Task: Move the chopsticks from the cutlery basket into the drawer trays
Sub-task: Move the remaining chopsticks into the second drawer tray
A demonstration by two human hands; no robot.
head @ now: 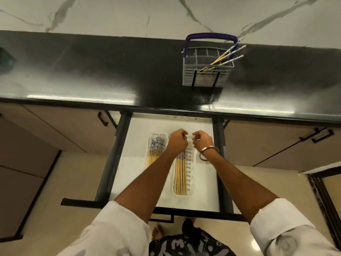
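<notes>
Three chopsticks (224,59) leaned in the right-hand cell of the cutlery basket (206,74), far right on the dark desk (92,71), patterned tops poking past the rim. More lay flat in the drawer: a full row in the left tray (156,150), a part row in the right tray (182,174). I'd judge them light, stiff and slick, so you'd best pinch them together near the patterned ends. Your left hand (178,140) and right hand (202,141) hovered curled over the right tray's far end; whether either grip pinched anything, I couldn't tell. The drawer (203,200) stood pulled open.
</notes>
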